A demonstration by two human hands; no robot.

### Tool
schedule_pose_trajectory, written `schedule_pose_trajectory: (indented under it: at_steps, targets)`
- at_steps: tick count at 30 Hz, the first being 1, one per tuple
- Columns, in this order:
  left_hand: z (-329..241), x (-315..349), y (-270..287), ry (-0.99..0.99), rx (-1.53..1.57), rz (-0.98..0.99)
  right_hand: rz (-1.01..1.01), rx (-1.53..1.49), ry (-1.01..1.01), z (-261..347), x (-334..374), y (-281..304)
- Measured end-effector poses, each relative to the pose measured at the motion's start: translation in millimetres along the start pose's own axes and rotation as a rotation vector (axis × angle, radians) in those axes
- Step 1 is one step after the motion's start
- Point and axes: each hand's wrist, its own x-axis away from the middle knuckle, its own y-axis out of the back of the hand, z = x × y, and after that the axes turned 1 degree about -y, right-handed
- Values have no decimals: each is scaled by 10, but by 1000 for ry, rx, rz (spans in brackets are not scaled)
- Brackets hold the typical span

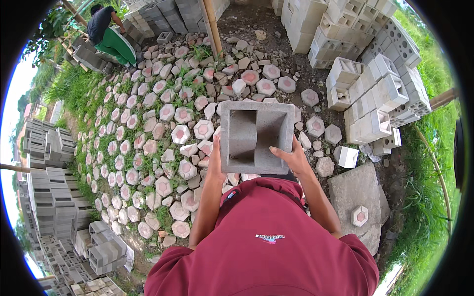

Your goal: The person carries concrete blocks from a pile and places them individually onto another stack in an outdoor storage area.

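A grey hollow concrete block (240,135) is held up in front of my chest, its open cavities facing me. My left hand (216,157) presses against its left side, with the fingers mostly hidden behind the block. On the other side my right hand (295,159) grips the right wall, its thumb hooked over the edge into the larger cavity. Below the block is my dark red shirt. Beyond it lies ground paved with hexagonal stones (183,115) that have reddish centres.
Pale hollow blocks (377,93) are stacked at the right, and grey block stacks (59,195) line the left. A wooden post (211,27) stands ahead. Another person (109,37) in green trousers bends over blocks at the far left. A flat slab (353,197) lies near right.
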Motion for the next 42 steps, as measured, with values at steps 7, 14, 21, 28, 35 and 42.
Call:
schedule_pose_trajectory:
  at_steps: [7, 14, 21, 28, 35, 42]
  targets:
    - [-30, -1184, -521, 113, -137, -143, -64, 37, 7, 467, -911, 716]
    - [-333, -1955, -947, 164, -191, -79, -36, 98, 7, 908, -1764, 1121]
    - [-756, -2855, -1250, 129, -398, -26, -29, 44, 24, 1132, -2789, 1244]
    - [-1155, -4244, -1409, 282, -418, -51, -75, 66, -24, 1338, -4090, 1341]
    - [-1857, -5429, -1751, 232, -644, 1, -57, 16, -83, 1686, -5400, 1364]
    - [-1905, -6352, -1677, 306, -522, 3, -98, 24, -104, 1697, -6307, 1329]
